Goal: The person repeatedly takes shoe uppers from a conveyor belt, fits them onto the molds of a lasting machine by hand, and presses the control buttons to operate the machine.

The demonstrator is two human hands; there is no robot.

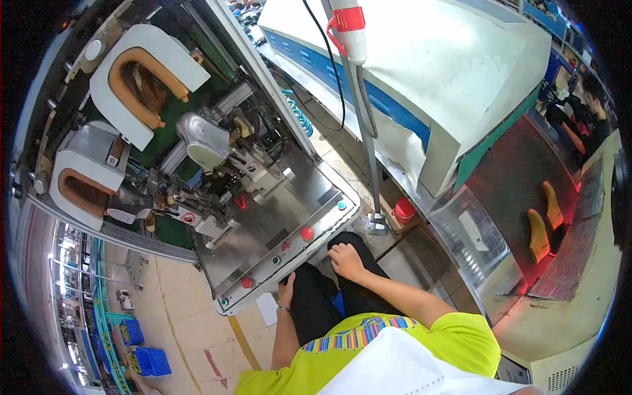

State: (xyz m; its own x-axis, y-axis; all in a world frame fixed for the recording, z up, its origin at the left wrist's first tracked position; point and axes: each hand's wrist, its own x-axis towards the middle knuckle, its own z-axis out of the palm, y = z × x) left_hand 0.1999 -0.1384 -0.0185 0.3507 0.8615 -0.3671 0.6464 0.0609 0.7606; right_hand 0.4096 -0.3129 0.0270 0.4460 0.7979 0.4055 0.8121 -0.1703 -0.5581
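Observation:
My right hand [346, 261] lies on my right knee, holding nothing, its fingers a little apart and bent over the black trousers. Against the outer side of my left thigh rests my left hand [286, 293], a watch or bracelet at its wrist. Its fingers are partly hidden, but it looks relaxed, with no object in it. Both hands are close to the front panel of a machine, which carries red buttons [307, 234] and green buttons [276, 261]. Inside the machine are U-shaped brown pads [125, 59] in white holders and a smooth metal form [204, 141].
On the right, two yellow-brown shoe-shaped pieces [538, 237] lie on a red-lit conveyor [507, 178] leaving a white housing [454, 66]. A metal pole [370, 151] and a red container [403, 209] stand between machines. Blue crates [152, 362] sit at lower left. Another person [586, 118] is at far right.

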